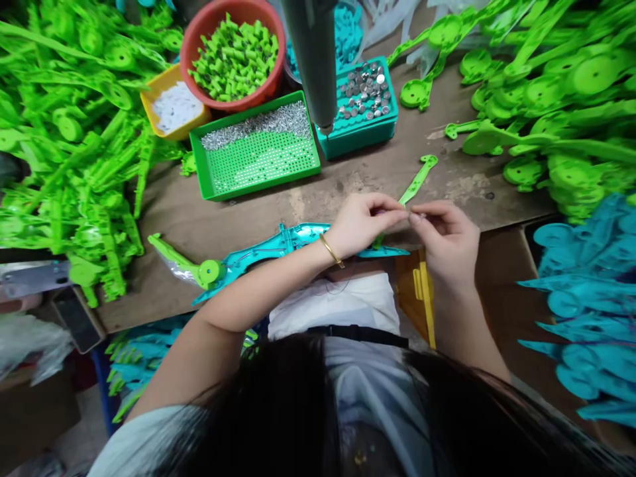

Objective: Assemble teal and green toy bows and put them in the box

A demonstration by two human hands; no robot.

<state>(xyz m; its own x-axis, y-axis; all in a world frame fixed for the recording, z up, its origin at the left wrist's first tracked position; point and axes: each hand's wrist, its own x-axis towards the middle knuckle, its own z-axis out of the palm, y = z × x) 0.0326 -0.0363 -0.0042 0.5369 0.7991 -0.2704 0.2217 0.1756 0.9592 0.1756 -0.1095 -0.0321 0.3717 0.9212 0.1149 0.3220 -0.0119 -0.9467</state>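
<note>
My left hand [364, 222], with a gold bracelet at its wrist, is closed in a pinch over the right part of a blue curved plastic piece [253, 250]. Opposite it my right hand [447, 238] pinches too, and the fingertips of both nearly meet. Whatever lies between them is too small to make out. A green plastic arm [419, 180] sticks out just beyond the fingertips. Another green arm with a round hub [211, 272] sits at the blue piece's left end. The blue piece lies along the table's front edge, partly covered by my left forearm.
A dark powered-driver shaft [318, 66] hangs over the table. Behind stand a green tray [258, 187] of screws, a teal box [360, 140] of metal discs, a red bowl [186, 50] and a yellow box [186, 131]. Green parts [74, 126] and blue parts [591, 318] pile up at the sides.
</note>
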